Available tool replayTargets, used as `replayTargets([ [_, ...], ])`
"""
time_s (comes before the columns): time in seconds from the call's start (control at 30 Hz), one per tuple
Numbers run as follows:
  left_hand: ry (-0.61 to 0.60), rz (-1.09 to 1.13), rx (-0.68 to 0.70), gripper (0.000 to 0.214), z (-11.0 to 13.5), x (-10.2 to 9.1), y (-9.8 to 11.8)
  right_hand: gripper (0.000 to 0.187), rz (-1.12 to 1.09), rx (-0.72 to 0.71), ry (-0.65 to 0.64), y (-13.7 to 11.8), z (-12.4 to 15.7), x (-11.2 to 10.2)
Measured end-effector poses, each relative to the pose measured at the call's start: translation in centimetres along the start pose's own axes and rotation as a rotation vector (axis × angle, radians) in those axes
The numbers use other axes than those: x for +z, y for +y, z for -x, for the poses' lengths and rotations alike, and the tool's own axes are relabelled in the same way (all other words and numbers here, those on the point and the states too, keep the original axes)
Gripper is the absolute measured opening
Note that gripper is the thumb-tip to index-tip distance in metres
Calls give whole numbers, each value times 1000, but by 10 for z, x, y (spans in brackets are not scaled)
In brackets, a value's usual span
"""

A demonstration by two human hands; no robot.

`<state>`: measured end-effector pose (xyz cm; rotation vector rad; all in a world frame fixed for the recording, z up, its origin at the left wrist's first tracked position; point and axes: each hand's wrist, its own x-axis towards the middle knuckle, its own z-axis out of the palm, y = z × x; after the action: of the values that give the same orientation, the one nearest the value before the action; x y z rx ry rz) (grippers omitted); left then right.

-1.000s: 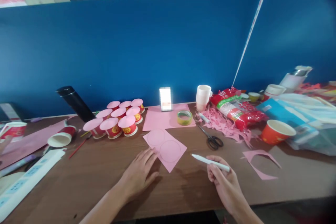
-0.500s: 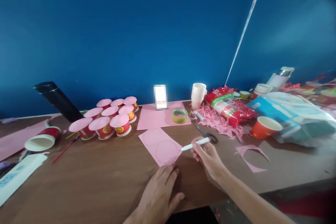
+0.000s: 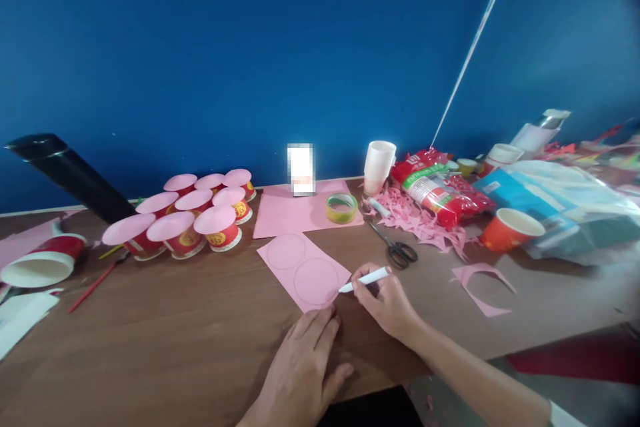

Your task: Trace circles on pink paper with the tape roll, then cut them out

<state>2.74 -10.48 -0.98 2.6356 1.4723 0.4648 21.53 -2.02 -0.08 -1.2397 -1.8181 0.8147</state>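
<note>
A white marker (image 3: 371, 277) is pinched in my right hand (image 3: 387, 303), its tip at the right edge of a pink paper piece (image 3: 306, 273). Two circles are drawn on that paper, side by side on a diagonal. My left hand (image 3: 307, 360) lies flat with fingers stretched out, the fingertips on the paper's near corner. Black-handled scissors (image 3: 400, 253) rest just beyond my right hand. Behind the drawn piece, a roll of tape (image 3: 341, 208) sits on a larger pink sheet (image 3: 285, 210).
At left stand several red paper cups (image 3: 220, 230) topped with pink discs, beside a leaning black bottle (image 3: 75, 177). To the right are pink shreds (image 3: 417, 220), a red packet (image 3: 440, 187), an orange cup (image 3: 510, 230) and a cut-out pink scrap (image 3: 483, 287). A blue partition (image 3: 250, 60) rises behind.
My right hand and the marker have moved slightly left, bringing the tip closer to the lower circle. My left hand stays put. The view has tilted down a little.
</note>
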Motion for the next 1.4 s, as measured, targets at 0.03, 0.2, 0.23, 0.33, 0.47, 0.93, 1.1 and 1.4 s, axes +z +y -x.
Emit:
replayTargets([
  [0.03,1,-6,0,52,0,0,0,10,22,1,-5,0,0,0],
  [0.2,-16,-19,2,52,-2,-1,1,11,62,39,-39,0,-2,0],
  [0.23,-20,-19,6,52,-2,-1,2,11,61,46,-40,-1,-2,0],
  [0.33,-18,-20,10,52,-2,-2,2,11,59,49,-42,-1,-3,0],
  [0.47,-8,-13,11,52,-2,-2,2,10,53,43,-42,-1,-2,1],
  [0.93,-11,-15,22,53,-3,0,-1,10,72,53,-47,-1,-2,1],
  [1.1,-4,-24,22,53,-2,1,-1,10,76,41,-47,-3,-2,1],
  [1.4,22,-77,50,52,-3,2,0,10,66,44,-42,-3,-3,1],
])
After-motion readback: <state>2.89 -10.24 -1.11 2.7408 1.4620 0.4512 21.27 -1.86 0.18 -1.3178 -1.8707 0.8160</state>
